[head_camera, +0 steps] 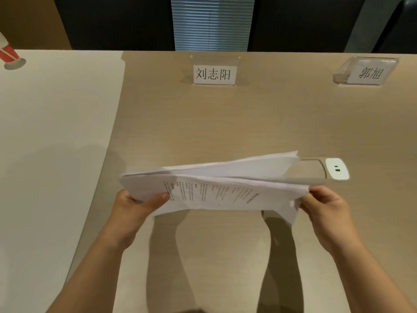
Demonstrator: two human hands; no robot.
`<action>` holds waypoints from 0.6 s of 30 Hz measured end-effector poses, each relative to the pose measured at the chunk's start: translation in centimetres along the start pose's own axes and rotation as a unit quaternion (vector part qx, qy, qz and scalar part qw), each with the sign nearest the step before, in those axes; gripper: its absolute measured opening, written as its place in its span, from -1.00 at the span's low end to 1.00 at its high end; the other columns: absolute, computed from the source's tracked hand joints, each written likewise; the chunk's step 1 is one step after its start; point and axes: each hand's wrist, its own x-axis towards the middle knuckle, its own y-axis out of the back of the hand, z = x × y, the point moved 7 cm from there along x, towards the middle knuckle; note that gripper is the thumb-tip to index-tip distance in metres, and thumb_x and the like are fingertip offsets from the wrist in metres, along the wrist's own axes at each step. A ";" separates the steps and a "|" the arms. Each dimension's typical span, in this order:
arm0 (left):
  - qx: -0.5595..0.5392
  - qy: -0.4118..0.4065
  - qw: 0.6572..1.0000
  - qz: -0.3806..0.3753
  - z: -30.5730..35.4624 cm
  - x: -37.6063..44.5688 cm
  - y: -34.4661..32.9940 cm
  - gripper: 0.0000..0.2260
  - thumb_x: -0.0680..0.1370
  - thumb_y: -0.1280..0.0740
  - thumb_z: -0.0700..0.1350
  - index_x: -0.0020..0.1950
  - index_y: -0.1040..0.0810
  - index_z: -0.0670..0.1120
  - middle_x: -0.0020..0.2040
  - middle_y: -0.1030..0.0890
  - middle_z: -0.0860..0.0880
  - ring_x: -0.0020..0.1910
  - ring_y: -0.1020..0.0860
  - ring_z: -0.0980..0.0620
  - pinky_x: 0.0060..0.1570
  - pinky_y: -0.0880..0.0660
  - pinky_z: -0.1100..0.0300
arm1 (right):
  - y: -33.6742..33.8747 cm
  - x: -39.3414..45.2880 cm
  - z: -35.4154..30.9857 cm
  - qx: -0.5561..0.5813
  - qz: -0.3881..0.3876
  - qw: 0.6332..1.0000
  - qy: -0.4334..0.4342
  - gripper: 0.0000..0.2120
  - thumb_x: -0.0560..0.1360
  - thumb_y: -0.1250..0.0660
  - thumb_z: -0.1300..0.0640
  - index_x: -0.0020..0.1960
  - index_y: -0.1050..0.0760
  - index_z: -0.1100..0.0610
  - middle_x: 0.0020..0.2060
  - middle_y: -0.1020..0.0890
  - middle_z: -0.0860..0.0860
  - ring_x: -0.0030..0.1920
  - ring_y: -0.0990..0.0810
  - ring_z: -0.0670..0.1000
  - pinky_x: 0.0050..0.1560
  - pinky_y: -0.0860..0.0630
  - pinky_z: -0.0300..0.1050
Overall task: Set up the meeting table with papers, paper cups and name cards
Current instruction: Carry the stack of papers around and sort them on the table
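Observation:
A loose stack of printed white papers (225,186) is held above the wooden table (225,123). My left hand (137,206) grips its left end with the thumb on top. My right hand (325,206) pinches the right end. The sheets fan apart at the far side. A clear stand with a name card (213,74) stands upright at the table's far edge, straight ahead. A second name card (370,72) in a clear stand sits tilted at the far right. A red and white paper cup (10,56) lies on its side at the far left.
A white surface (56,132) covers the left part of the table. A recessed socket panel (327,169) with a white plate is set into the tabletop just behind the papers. Dark chair backs and a blind stand beyond the far edge.

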 end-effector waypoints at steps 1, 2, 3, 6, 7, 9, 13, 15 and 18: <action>-0.001 -0.001 1.000 -0.003 0.0 0.0 -0.1 -0.78 0.42 -0.45 -0.37 0.01 -0.66 -0.14 -0.15 -0.75 -0.01 -0.18 -0.69 0.12 -0.25 -0.56 0.36 | -0.8 -0.2 -0.1 -0.038 -0.015 0.999 0.012 -0.81 0.40 -0.42 0.38 -0.26 -0.66 0.11 -0.30 -0.71 -0.03 -0.24 -0.64 -0.07 -0.09 -0.58 -0.20; -0.005 -0.003 1.000 -0.006 0.0 0.1 -0.2 -0.78 0.42 -0.45 -0.37 0.00 -0.67 -0.13 -0.14 -0.74 -0.02 -0.17 -0.69 0.11 -0.24 -0.56 0.34 | -1.7 -0.4 -0.3 -0.068 -0.034 0.997 0.020 -0.70 0.42 -0.35 0.49 -0.22 -0.65 0.10 -0.29 -0.72 -0.06 -0.24 -0.65 -0.13 -0.13 -0.57 -0.27; -0.009 -0.003 1.000 -0.007 0.0 0.1 -0.2 -0.78 0.41 -0.45 -0.36 0.00 -0.68 -0.12 -0.13 -0.74 -0.04 -0.16 -0.69 0.09 -0.23 -0.57 0.33 | -2.3 -0.4 -0.3 -0.082 -0.049 0.995 0.027 -0.67 0.42 -0.32 0.53 -0.17 -0.64 0.13 -0.27 -0.73 -0.08 -0.24 -0.66 -0.16 -0.19 -0.56 -0.32; -0.011 -0.006 1.000 -0.005 0.0 0.1 -0.1 -0.76 0.41 -0.45 -0.38 -0.06 -0.69 -0.07 -0.16 -0.74 -0.01 -0.20 -0.69 0.11 -0.26 -0.56 0.34 | -2.6 -0.1 -0.9 -0.051 -0.049 0.997 0.034 -0.75 0.49 -0.33 0.41 -0.15 -0.66 0.10 -0.28 -0.71 -0.06 -0.29 -0.61 -0.10 -0.30 -0.53 -0.27; -0.008 -0.007 1.000 -0.008 0.1 0.1 -0.2 -0.76 0.42 -0.44 -0.39 -0.06 -0.69 -0.08 -0.17 -0.74 0.00 -0.21 -0.68 0.13 -0.27 -0.56 0.34 | -2.0 0.3 -1.0 -0.033 -0.031 0.998 0.036 -0.77 0.51 -0.33 0.38 -0.14 -0.65 0.11 -0.30 -0.70 -0.07 -0.32 -0.58 -0.10 -0.32 -0.51 -0.26; -0.006 -0.004 1.000 -0.011 0.0 0.2 -0.1 -0.78 0.42 -0.43 -0.39 -0.02 -0.67 -0.12 -0.15 -0.74 -0.01 -0.18 -0.68 0.11 -0.25 -0.56 0.34 | -0.8 0.7 -1.1 -0.018 0.007 0.999 0.030 -0.82 0.53 -0.32 0.36 -0.10 -0.63 0.15 -0.34 -0.67 -0.09 -0.37 -0.55 -0.13 -0.34 -0.49 -0.29; -0.014 0.004 1.000 -0.014 -0.3 0.4 0.1 -0.76 0.42 -0.45 -0.33 0.06 -0.66 -0.17 -0.07 -0.74 -0.09 -0.07 -0.70 -0.01 -0.16 -0.60 0.26 | 0.9 0.9 -0.8 0.040 0.031 0.999 -0.006 -0.86 0.56 -0.28 0.34 -0.12 -0.56 0.20 -0.43 -0.64 -0.12 -0.44 -0.54 -0.19 -0.38 -0.48 -0.38; -0.018 0.005 1.000 -0.013 -0.3 0.4 0.0 -0.76 0.43 -0.44 -0.35 0.06 -0.66 -0.15 -0.07 -0.74 -0.07 -0.07 -0.70 0.01 -0.16 -0.59 0.28 | 1.6 1.0 -0.7 0.043 0.032 0.998 -0.015 -0.84 0.56 -0.27 0.35 -0.15 -0.54 0.20 -0.45 -0.62 -0.12 -0.44 -0.54 -0.18 -0.37 -0.49 -0.39; -0.025 0.008 1.000 -0.013 -0.3 0.4 -0.2 -0.77 0.42 -0.44 -0.33 0.01 -0.67 -0.10 -0.07 -0.74 -0.04 -0.07 -0.70 0.03 -0.16 -0.60 0.29 | 0.9 0.9 -0.9 -0.041 0.015 0.999 0.004 -0.79 0.52 -0.33 0.39 -0.22 -0.59 0.16 -0.45 -0.63 -0.12 -0.43 -0.53 -0.19 -0.33 -0.48 -0.37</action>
